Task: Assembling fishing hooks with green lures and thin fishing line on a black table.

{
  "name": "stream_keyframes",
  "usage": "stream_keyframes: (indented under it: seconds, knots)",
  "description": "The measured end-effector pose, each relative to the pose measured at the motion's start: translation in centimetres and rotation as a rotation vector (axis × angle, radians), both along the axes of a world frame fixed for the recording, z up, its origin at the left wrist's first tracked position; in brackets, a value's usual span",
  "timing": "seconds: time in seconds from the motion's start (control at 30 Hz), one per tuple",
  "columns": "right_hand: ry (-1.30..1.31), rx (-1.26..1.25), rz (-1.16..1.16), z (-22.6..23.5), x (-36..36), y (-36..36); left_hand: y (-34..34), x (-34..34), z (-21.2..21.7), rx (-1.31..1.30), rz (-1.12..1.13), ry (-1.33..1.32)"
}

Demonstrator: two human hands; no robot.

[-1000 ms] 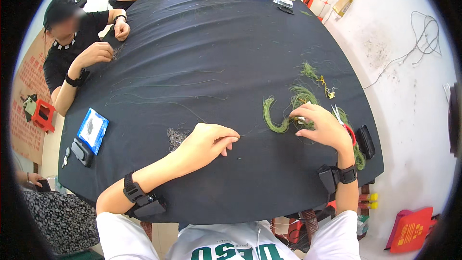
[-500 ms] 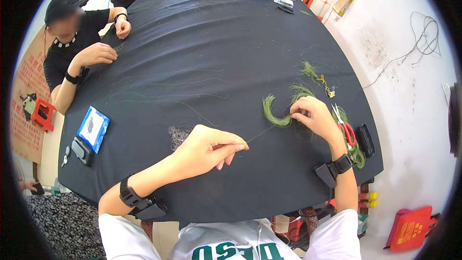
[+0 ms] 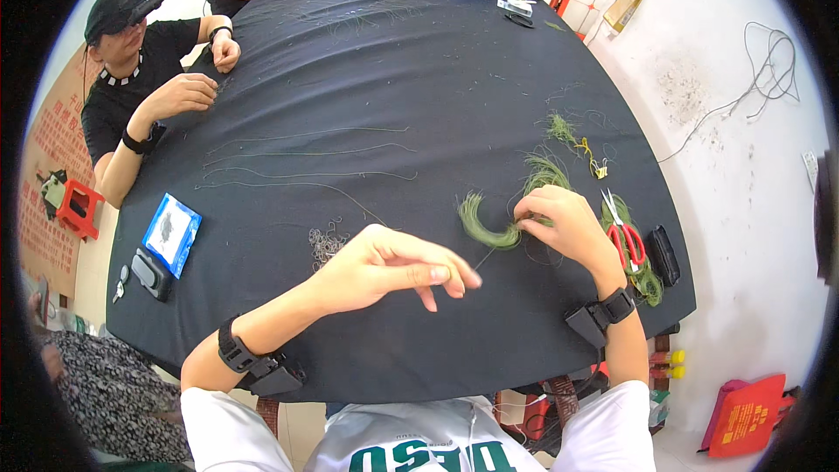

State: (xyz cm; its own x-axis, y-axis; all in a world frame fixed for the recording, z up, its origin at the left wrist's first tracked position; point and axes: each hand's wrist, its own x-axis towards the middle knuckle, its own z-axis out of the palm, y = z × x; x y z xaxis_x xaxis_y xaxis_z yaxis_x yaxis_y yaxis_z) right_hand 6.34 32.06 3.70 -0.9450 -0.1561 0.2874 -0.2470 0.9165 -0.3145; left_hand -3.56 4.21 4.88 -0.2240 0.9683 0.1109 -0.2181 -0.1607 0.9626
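Observation:
My right hand [image 3: 559,218] pinches a curved bundle of fine green line [image 3: 483,225] between thumb and fingertips, over the right half of the black-covered table. From the bundle a thin strand runs down toward my left hand [image 3: 398,273]. That hand hovers in the middle with its fingers stretched and apart; nothing shows gripped in it. Close behind its wrist lies a small heap of wire pieces, perhaps hooks [image 3: 325,243]. Several single green strands [image 3: 310,153] lie spread out farther to the left. Another tuft of green line [image 3: 546,172] lies just beyond my right hand.
Red-handled scissors [image 3: 627,243] and a black case [image 3: 664,255] lie right of my right hand. A yellow binder clip [image 3: 599,170] lies beyond them. On the left are a blue packet [image 3: 171,236] and a grey device [image 3: 150,274]. A co-worker [image 3: 144,70] sits at the far left.
My left hand's pinch on the strand has opened, and its fingers have moved slightly right. My right hand and the bundle have shifted a little to the left.

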Motion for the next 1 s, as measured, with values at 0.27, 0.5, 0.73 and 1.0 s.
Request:
stream_keyframes:
  seconds: [0.27, 0.5, 0.73, 1.0]
  knots:
    - [0.084, 0.177, -0.082, -0.4, 0.2, 1.6, -1.1, -0.1, 2.6, -0.033, -0.027, 0.077]
    - [0.077, 0.285, -0.337, -0.5, 0.7, 4.8, -2.6, 0.2, 5.2, 0.062, -0.346, -0.096]
    - [0.018, 0.355, -0.583, -0.2, 1.5, 6.5, -3.4, 0.3, 6.8, 0.078, -0.456, 0.196]
    - [0.269, -0.174, -0.146, 2.7, -0.5, -5.6, -2.4, 0.4, 3.1, -0.276, 0.22, 0.854]
